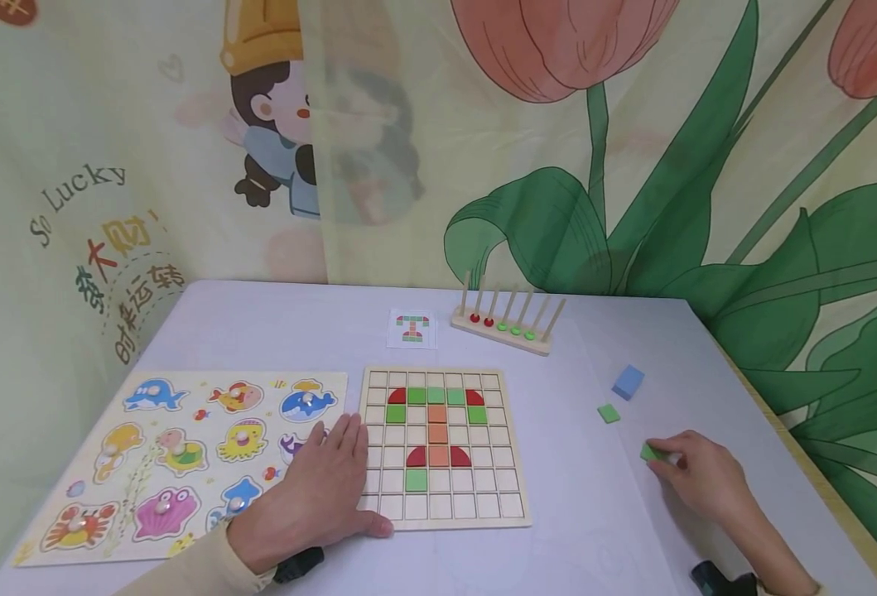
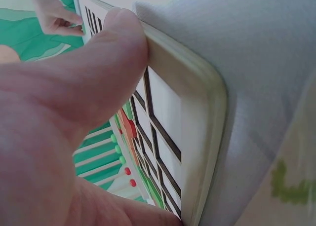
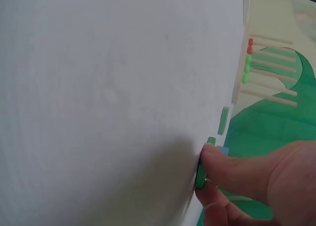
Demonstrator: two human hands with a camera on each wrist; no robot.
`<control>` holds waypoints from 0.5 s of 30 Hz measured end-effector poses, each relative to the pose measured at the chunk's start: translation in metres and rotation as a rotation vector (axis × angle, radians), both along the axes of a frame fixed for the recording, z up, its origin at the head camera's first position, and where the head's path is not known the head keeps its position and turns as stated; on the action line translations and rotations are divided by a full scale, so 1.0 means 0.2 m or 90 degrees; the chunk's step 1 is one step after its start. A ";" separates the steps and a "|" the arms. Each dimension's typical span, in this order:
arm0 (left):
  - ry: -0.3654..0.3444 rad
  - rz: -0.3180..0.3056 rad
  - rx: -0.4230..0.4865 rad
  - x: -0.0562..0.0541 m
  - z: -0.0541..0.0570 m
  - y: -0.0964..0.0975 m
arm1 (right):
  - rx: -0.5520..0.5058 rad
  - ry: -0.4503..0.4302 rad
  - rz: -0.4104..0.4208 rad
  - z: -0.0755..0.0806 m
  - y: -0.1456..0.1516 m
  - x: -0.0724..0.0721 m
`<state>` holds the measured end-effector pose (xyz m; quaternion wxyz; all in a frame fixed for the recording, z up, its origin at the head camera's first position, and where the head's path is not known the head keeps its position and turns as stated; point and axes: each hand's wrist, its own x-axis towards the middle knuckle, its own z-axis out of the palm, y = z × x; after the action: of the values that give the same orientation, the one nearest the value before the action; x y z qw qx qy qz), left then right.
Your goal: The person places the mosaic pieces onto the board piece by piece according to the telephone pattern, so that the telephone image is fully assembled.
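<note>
My right hand [image 1: 702,476] pinches a green square tile [image 3: 200,172] between thumb and fingers, at the right of the table. Just beyond it lies a second green tile [image 1: 609,413], with a blue block [image 1: 628,382] behind that one. A wooden grid board [image 1: 483,501] sits in the middle, carrying green and orange squares and red quarter-round tiles. Along the board's left side rests my left hand [image 1: 319,484], fingers straight. Its thumb [image 2: 121,43] touches the board's frame in the left wrist view. One green square [image 1: 416,480] is under the lower left red tile.
A small picture card [image 1: 411,329] with a tile pattern lies behind the board. Beside it stands a wooden peg rack [image 1: 501,333] with red and green beads. A sea-animal knob puzzle [image 1: 210,406] covers the left of the table, partly under the left arm.
</note>
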<state>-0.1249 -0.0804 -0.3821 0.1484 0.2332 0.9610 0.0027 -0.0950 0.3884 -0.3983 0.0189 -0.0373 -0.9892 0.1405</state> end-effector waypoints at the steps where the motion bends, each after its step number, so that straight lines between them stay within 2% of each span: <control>1: 0.000 0.000 0.002 0.00 0.00 0.00 | 0.002 -0.007 -0.001 0.00 -0.01 0.00; 5: -0.002 0.002 0.006 0.00 0.00 0.00 | -0.002 -0.034 -0.004 0.01 -0.05 0.01; 8: -0.005 0.005 0.007 0.00 0.00 0.00 | -0.004 -0.027 -0.001 0.02 -0.09 0.02; 15: -0.007 0.010 0.002 0.00 0.00 0.00 | -0.022 0.052 0.052 0.04 -0.22 0.06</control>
<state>-0.1246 -0.0803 -0.3816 0.1531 0.2257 0.9621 0.0066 -0.0836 0.3438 -0.3910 0.0532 0.0083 -0.9857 0.1597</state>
